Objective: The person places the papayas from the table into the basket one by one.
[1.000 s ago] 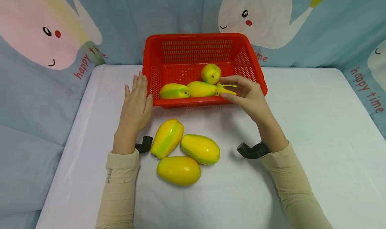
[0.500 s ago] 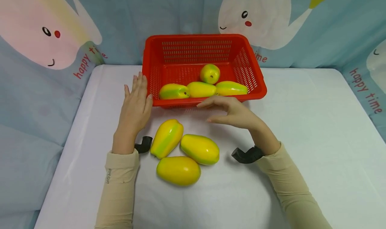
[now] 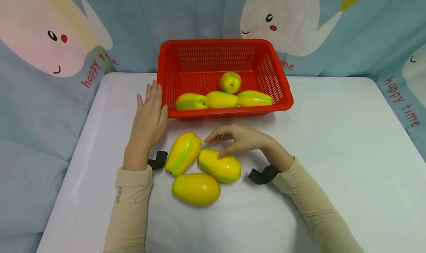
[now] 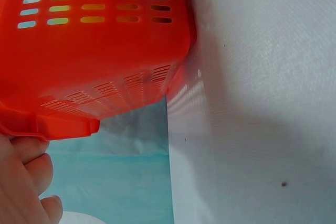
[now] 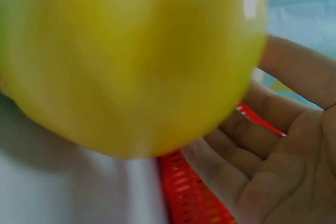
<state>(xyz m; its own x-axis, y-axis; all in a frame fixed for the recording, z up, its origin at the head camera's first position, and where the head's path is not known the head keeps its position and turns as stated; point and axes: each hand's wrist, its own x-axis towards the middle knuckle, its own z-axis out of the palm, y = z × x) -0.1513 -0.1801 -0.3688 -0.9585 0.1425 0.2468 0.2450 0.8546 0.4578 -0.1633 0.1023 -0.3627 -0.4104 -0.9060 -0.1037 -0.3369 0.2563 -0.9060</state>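
Note:
My left hand (image 3: 148, 120) lies with straight fingers along the left rim of the red basket (image 3: 276, 75); its fingertips also show under the rim in the left wrist view. Just above the right-hand yellow-green papaya (image 3: 221, 166) on the table, my right hand (image 3: 244, 138) is spread with its fingers loosely bent. Its thumb overlaps that papaya in the head view; whether it touches cannot be told. A blurred papaya (image 5: 142, 66) fills much of the right wrist view, partly covering the fingers. Beside it lie a striped papaya (image 3: 183, 153) and a front papaya (image 3: 196, 189).
Several papayas rest inside the basket, three in a row by its front wall and a rounder-looking one (image 3: 230, 83) behind. The white tablecloth (image 3: 342, 142) extends to the right. A printed blue curtain (image 3: 199, 12) hangs behind.
My right hand has moved from over the basket's right part, away from the papaya there, back toward me and left to the table papayas. The left hand stays at the rim.

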